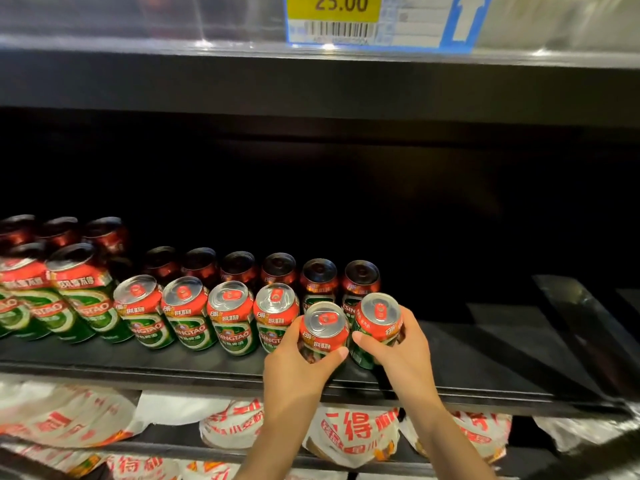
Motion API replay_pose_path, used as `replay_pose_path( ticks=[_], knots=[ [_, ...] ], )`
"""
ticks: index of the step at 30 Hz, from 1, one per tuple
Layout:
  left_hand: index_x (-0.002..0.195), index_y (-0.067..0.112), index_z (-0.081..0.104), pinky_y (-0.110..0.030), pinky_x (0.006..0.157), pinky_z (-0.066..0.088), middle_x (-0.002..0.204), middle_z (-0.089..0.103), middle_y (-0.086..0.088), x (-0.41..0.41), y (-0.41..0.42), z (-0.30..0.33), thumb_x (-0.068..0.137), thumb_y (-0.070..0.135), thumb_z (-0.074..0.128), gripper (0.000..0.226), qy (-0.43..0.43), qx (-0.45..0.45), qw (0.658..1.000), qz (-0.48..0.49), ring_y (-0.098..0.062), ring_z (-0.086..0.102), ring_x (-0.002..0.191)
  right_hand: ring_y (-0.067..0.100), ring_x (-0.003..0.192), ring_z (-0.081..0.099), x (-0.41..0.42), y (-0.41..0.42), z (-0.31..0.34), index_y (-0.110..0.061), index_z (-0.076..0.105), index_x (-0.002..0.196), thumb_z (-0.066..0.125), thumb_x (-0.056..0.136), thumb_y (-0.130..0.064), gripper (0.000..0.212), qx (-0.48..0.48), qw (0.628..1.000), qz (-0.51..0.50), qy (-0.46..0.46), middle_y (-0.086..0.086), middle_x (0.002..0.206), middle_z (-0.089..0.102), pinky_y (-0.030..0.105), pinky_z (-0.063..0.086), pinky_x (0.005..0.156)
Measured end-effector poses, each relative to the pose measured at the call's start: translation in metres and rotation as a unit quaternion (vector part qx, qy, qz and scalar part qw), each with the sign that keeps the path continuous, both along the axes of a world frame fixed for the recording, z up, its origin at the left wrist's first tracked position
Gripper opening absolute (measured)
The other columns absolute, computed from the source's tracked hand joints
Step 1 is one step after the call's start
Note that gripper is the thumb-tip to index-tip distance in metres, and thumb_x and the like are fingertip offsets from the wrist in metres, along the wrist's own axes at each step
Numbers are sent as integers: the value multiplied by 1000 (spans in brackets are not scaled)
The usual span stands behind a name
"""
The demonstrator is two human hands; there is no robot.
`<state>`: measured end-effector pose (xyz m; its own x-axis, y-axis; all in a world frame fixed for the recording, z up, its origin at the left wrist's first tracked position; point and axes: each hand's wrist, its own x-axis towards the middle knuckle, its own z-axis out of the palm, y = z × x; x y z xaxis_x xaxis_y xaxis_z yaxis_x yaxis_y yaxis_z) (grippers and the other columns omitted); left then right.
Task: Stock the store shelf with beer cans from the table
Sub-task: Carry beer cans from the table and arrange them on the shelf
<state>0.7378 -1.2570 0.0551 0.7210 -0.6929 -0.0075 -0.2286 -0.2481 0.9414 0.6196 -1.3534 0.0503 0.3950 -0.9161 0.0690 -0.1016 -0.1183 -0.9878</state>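
Fingers of each hand grip a beer can [323, 332]; shelf [485, 362] beneath.

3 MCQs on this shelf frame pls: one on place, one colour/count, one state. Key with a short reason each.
1. Where are the two held cans going?
A. the right end of the front row
B. the left end of the front row
C. the shelf below

2. What colour is the price tag's top band?
A. red
B. yellow
C. green

3. What are the hands doing?
A. both hang idle
B. one grips, the other is flat
C. each grips one can

Key:
1 A: the left hand and right hand hold their cans just right of the front row of cans on the shelf.
2 B: the price tag shows 25.00 on yellow.
3 C: fingers curl round the left can and the right can.
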Motion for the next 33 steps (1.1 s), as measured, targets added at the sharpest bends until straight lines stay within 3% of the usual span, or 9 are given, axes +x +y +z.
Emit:
replay_pose_path(
  ticks=[4, 8, 11, 13, 16, 21, 25, 30, 33],
  knots=[
    [132, 28, 49, -21, 91, 44, 109, 61, 16, -4, -2, 0, 68, 35, 81, 73, -1, -8, 1000, 12, 0, 54, 101, -9, 97, 60, 3, -5, -5, -36, 50, 115, 84, 67, -17, 61, -5, 1000, 0, 5, -16, 108, 63, 5, 48, 72],
    [123, 37, 49, -16, 84, 42, 96, 53, 32, -7, 0, -4, 69, 33, 81, 62, 5, -28, 999, 17, 16, 50, 88, -11, 102, 56, 2, -7, -10, -39, 43, 121, 82, 69, -18, 68, -8, 1000, 23, 16, -20, 115, 57, 2, 45, 75],
    [130, 32, 50, -21, 94, 43, 115, 56, 21, -9, 6, -16, 73, 28, 79, 64, 30, -29, 999, 26, 1, 52, 107, -18, 108, 49, -8, -6, -17, -48, 34, 126, 79, 74, -15, 77, -3, 997, 69, 32, -29, 119, 51, -1, 42, 78],
    [133, 30, 47, -24, 99, 42, 123, 51, 19, -10, 10, -28, 75, 27, 77, 65, -15, -10, 999, 30, -3, 49, 114, -21, 110, 45, -15, -6, -23, -54, 32, 124, 76, 77, -10, 78, 9, 994, 93, 51, -32, 121, 50, -2, 41, 78],
    [135, 24, 46, -29, 101, 41, 127, 51, 12, -12, 13, -44, 76, 27, 76, 66, -65, 12, 997, 38, -9, 48, 120, -20, 114, 43, -17, -7, -33, -50, 31, 129, 73, 79, -10, 76, -5, 993, 85, 80, -30, 126, 49, -2, 39, 81],
    [135, 21, 46, -8, 89, 34, 124, 51, 7, -14, 7, -53, 75, 28, 76, 67, -92, 3, 995, 47, -6, 48, 115, -10, 115, 49, -15, -9, -42, -36, 41, 132, 78, 76, -19, 70, -12, 995, 53, 81, -22, 125, 54, 7, 44, 89],
    [134, 18, 49, -8, 89, 34, 124, 51, 5, -14, 6, -58, 74, 29, 75, 66, -103, -3, 993, 49, -7, 49, 115, -10, 109, 51, -14, -10, -44, -34, 45, 123, 81, 72, -19, 64, -35, 994, 39, 98, -15, 119, 54, 1, 42, 82],
    [126, 21, 53, 4, 80, 32, 114, 50, 10, -15, 3, -59, 71, 24, 79, 61, -93, -23, 993, 75, 8, 48, 103, -10, 111, 50, -14, -9, -45, -37, 40, 124, 82, 71, -22, 69, -29, 993, 38, 106, -18, 122, 52, 0, 42, 78],
    [119, 28, 52, 2, 80, 34, 112, 50, 12, -18, 1, -60, 69, 24, 81, 57, -97, -38, 990, 93, 3, 48, 103, -10, 113, 49, -18, -10, -45, -37, 41, 127, 79, 74, -23, 67, -28, 993, 51, 105, -20, 124, 52, 4, 43, 82]
  ],
)
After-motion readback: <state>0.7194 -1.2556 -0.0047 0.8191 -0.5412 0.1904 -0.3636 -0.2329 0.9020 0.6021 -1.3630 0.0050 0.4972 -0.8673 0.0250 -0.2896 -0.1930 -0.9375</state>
